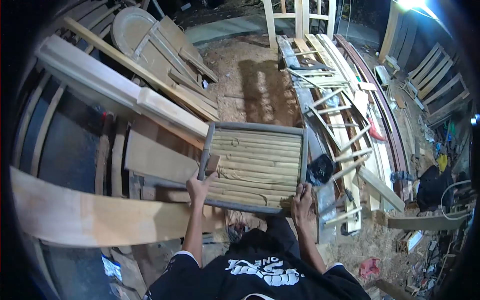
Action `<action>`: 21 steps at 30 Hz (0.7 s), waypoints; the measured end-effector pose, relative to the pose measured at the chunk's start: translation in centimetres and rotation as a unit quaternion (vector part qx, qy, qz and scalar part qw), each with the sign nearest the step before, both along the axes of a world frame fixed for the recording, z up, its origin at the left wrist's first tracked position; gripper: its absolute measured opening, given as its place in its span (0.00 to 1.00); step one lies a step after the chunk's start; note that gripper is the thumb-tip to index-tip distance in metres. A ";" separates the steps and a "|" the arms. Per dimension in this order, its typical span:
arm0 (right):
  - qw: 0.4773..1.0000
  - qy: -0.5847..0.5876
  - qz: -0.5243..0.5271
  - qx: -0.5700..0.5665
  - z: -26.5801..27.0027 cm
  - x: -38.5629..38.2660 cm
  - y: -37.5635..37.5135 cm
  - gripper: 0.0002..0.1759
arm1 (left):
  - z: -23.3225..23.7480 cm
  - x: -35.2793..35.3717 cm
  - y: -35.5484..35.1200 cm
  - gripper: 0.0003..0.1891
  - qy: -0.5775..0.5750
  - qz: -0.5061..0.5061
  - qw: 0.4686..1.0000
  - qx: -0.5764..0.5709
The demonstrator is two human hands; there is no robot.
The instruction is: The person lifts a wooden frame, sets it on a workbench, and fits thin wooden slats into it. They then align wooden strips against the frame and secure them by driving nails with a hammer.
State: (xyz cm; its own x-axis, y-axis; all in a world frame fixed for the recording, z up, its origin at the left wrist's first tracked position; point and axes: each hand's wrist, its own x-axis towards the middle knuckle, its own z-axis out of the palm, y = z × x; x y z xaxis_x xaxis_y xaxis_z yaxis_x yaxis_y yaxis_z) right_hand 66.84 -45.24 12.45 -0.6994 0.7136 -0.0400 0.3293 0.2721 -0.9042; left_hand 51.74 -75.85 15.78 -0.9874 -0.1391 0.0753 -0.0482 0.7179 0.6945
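A rectangular tray-like panel [257,155] with a grey frame and pale slats running across it is held up in front of my body. My left hand [198,187] grips its lower left side, with the fingers near a small brown wooden block [213,164] at the frame's inner edge. On the lower right corner of the frame, my right hand [301,200] is closed, its fingers curled at the edge. Thin curled strips lie on the slats.
Long pale boards [95,75] slant across the left, above a wide curved plank [100,215]. An oval-topped wooden panel [135,35] leans behind. At right, a bench bears boards, sticks and a black plastic bag [320,169]. A red object [369,267] lies on the ground.
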 end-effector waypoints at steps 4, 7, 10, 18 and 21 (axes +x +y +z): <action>1.000 0.013 -0.001 0.009 -1.6 -5.4 0.7 0.18 | 0.3 -6.2 0.9 0.24 -0.008 -0.015 1.000 0.002; 1.000 -0.012 -0.004 -0.009 -0.6 -9.4 1.6 0.17 | -0.9 -11.9 1.4 0.27 0.031 -0.036 0.999 0.007; 0.997 -0.041 -0.035 0.047 -1.7 -13.6 2.3 0.17 | -0.2 -17.2 3.6 0.28 0.047 -0.066 0.996 0.031; 0.978 -0.009 -0.206 -0.020 -6.6 -26.7 0.2 0.17 | -8.2 -39.8 9.9 0.28 -0.050 -0.221 0.974 0.008; 0.959 -0.037 -0.276 0.054 -13.8 -31.7 -1.8 0.18 | -10.2 -47.8 14.1 0.30 -0.073 -0.268 0.959 -0.049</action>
